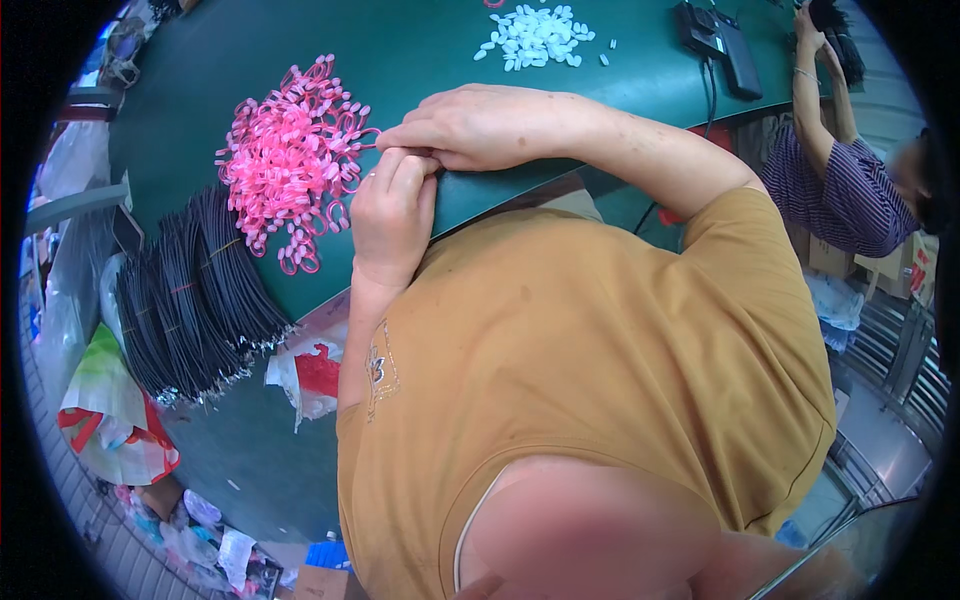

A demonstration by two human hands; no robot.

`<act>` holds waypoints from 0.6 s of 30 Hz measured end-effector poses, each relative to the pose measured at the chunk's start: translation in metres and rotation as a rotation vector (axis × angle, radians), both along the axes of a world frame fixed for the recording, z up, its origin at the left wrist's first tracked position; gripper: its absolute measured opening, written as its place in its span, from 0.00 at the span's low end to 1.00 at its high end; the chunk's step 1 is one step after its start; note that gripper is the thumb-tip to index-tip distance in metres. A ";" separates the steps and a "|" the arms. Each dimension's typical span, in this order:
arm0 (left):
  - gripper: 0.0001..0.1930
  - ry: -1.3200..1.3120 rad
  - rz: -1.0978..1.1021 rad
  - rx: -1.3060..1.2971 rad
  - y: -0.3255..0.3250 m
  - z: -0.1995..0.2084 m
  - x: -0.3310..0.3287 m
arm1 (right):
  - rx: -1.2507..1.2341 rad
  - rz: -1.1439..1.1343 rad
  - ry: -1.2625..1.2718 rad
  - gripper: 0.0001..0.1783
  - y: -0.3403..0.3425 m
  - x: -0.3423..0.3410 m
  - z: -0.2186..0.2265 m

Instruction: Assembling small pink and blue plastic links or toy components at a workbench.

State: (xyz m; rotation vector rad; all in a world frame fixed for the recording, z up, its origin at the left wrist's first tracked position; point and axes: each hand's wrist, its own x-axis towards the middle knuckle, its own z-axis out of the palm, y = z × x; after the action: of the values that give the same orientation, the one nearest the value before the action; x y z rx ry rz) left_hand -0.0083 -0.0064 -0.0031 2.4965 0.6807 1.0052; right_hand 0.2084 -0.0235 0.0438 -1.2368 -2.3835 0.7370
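Observation:
My left hand point(390, 212) and my right hand point(490, 127) meet at the front edge of the green table, fingertips pinched together. A pink loop point(370, 138) shows at the tips of my right fingers, beside the pile. Whatever lies between my left fingertips is hidden by the fingers. Just left of both hands spreads a large heap of pink loops point(290, 150), each with a small pale pink piece on it. Farther back on the table lies a loose pile of small whitish pieces point(535, 38).
Bundles of black cords point(195, 290) with shiny ends lie at the table's left front. A black device point(720, 45) with a cable sits at the back right. Plastic bags point(110, 420) crowd the left side. Another person point(840, 180) in a striped top works at the far right.

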 end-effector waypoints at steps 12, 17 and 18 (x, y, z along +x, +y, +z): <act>0.09 0.018 -0.005 0.018 -0.002 0.001 -0.001 | 0.049 -0.007 -0.012 0.27 -0.003 0.000 -0.013; 0.10 -0.005 0.006 -0.052 -0.002 0.003 -0.002 | -0.058 -0.153 0.014 0.17 -0.004 0.030 -0.008; 0.10 -0.003 0.006 -0.055 -0.002 0.005 -0.002 | -0.002 -0.189 0.017 0.13 -0.008 0.035 -0.007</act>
State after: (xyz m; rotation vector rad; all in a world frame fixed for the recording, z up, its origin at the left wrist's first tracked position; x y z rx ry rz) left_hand -0.0098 -0.0089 0.0017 2.4466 0.7062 0.9782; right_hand 0.2437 -0.0319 0.0365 -1.4264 -2.2143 0.6872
